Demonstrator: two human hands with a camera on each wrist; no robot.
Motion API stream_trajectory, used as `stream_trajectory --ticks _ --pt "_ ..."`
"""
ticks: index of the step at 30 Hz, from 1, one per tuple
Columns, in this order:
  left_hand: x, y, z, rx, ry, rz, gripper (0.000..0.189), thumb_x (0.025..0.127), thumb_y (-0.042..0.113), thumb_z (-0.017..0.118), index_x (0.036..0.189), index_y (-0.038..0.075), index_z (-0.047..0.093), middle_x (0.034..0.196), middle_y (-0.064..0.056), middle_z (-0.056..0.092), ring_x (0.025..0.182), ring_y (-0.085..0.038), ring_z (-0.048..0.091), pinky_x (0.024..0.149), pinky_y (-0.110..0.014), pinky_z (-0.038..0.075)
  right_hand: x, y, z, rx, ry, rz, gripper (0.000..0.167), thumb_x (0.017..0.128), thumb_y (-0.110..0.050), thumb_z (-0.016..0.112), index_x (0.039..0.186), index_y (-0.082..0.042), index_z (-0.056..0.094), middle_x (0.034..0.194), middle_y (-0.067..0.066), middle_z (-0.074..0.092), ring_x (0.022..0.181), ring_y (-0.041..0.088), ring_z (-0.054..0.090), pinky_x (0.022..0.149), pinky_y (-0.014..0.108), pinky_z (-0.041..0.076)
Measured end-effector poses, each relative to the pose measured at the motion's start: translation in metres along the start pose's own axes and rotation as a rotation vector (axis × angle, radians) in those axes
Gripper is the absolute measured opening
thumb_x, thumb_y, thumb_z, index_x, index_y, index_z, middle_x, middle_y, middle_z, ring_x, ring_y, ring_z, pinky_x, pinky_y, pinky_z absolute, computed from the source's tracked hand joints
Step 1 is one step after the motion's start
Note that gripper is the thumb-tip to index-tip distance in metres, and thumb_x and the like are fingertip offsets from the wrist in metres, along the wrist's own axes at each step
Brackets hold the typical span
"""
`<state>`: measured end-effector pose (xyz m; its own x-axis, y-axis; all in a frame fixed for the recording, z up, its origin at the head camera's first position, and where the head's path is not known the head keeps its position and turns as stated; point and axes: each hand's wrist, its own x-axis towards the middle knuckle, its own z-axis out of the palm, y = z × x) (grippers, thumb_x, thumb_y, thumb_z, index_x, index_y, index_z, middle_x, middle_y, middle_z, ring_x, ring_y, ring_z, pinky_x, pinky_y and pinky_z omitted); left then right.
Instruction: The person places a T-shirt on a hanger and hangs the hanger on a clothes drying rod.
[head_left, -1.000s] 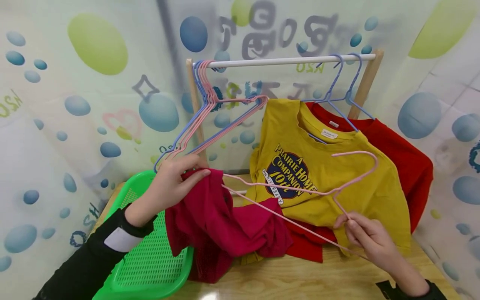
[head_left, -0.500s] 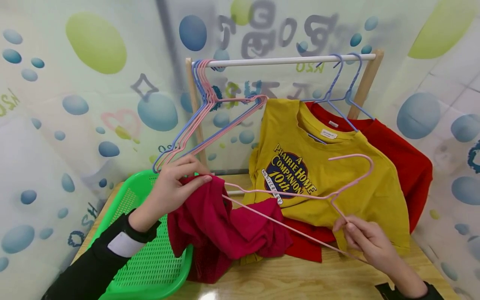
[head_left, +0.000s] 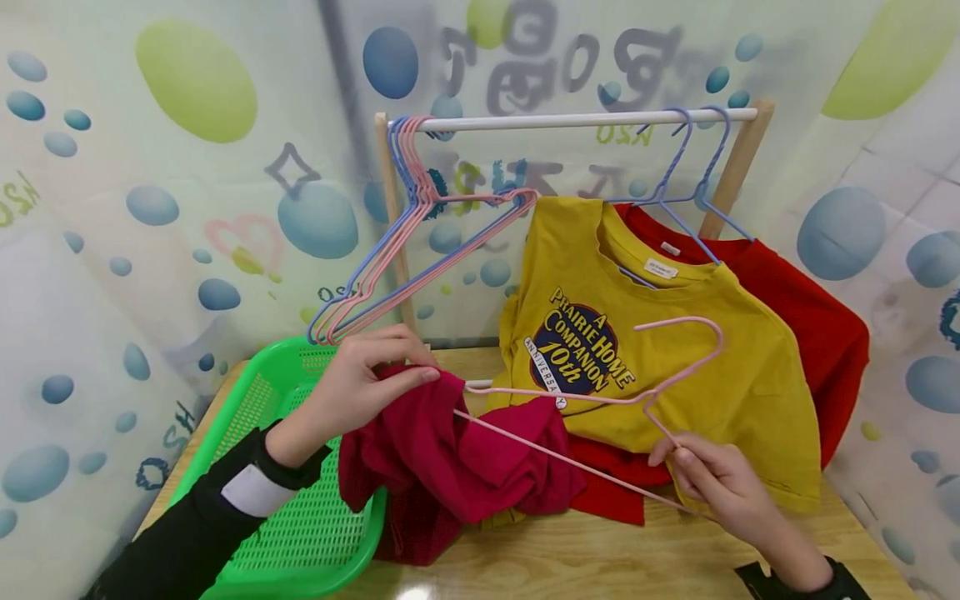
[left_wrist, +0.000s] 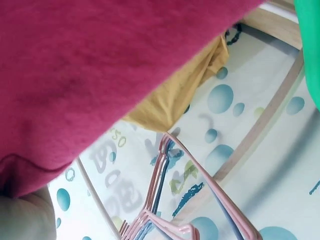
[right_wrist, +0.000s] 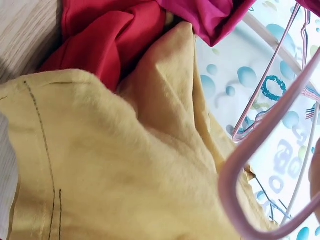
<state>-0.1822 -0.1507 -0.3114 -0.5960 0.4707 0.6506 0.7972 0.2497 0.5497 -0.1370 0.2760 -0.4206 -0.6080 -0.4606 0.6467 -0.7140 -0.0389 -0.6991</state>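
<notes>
In the head view my left hand (head_left: 367, 392) pinches the edge of a crimson garment (head_left: 480, 467), thumb on top. One end of a pink hanger (head_left: 570, 397) goes into that garment beside the left fingertips and is hidden there. My right hand (head_left: 727, 492) grips the hanger's other side, below its hook, which points up and curls left. The garment hangs in folds, its lower part beside the basket. In the left wrist view crimson cloth (left_wrist: 90, 75) covers much of the picture. The right wrist view has the near bend of the pink hanger (right_wrist: 235, 185) close up.
A rack with a white rail (head_left: 540, 122) stands behind. Several pink and blue hangers (head_left: 420, 225) hang at its left, a yellow T-shirt (head_left: 675, 367) and a red shirt (head_left: 810, 325) at its right. A green basket (head_left: 300, 533) sits left on the wooden table (head_left: 570, 567).
The pink hanger has moved left and down with my right hand, its end further into the crimson garment. My left hand has shifted slightly right and down, still pinching the cloth.
</notes>
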Motion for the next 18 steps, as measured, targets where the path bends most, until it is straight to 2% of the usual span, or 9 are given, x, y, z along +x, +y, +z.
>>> stream_trajectory --ticks 3,8,11,16,18 --pt "-0.001 0.0 0.002 -0.01 -0.013 -0.016 0.012 0.091 0.002 0.073 0.091 0.013 0.077 0.09 -0.007 0.071 0.087 -0.007 0.064 0.07 -0.022 0.051 0.002 -0.001 0.002 -0.022 0.002 0.0 0.043 0.096 0.025 0.029 0.107 0.001 0.063 0.058 0.0 0.036 0.045 0.006 0.033 0.046 0.015 0.03" --pt "-0.002 0.001 0.004 -0.012 -0.019 -0.031 0.012 0.09 0.003 0.073 0.091 0.014 0.077 0.089 -0.005 0.072 0.084 -0.007 0.063 0.067 -0.022 0.05 0.003 -0.008 0.004 -0.144 -0.005 0.059 0.041 0.098 0.022 0.031 0.105 -0.004 0.062 0.058 -0.001 0.037 0.044 0.009 0.034 0.047 0.013 0.033" --pt "-0.003 0.0 0.005 -0.002 -0.02 -0.023 0.012 0.089 0.002 0.074 0.091 0.013 0.078 0.086 -0.004 0.072 0.085 -0.008 0.063 0.077 -0.022 0.052 0.004 -0.011 0.004 -0.216 -0.003 0.087 0.04 0.099 0.021 0.033 0.104 -0.006 0.062 0.058 -0.001 0.037 0.044 0.009 0.034 0.048 0.014 0.033" --pt "-0.005 0.0 0.009 0.073 -0.02 0.002 0.015 0.086 0.001 0.077 0.092 0.015 0.079 0.084 0.002 0.072 0.082 -0.008 0.055 0.076 -0.023 0.045 0.006 -0.01 0.004 -0.251 0.0 0.075 0.038 0.098 0.021 0.036 0.103 -0.006 0.063 0.057 0.0 0.038 0.045 0.006 0.035 0.048 0.014 0.032" --pt "-0.006 -0.001 0.01 0.094 -0.025 0.008 0.016 0.085 0.001 0.077 0.092 0.016 0.079 0.083 0.004 0.072 0.08 -0.008 0.05 0.07 -0.026 0.04 0.006 -0.009 0.005 -0.255 -0.002 0.069 0.038 0.098 0.02 0.036 0.103 -0.006 0.063 0.057 0.0 0.038 0.045 0.006 0.036 0.048 0.014 0.033"
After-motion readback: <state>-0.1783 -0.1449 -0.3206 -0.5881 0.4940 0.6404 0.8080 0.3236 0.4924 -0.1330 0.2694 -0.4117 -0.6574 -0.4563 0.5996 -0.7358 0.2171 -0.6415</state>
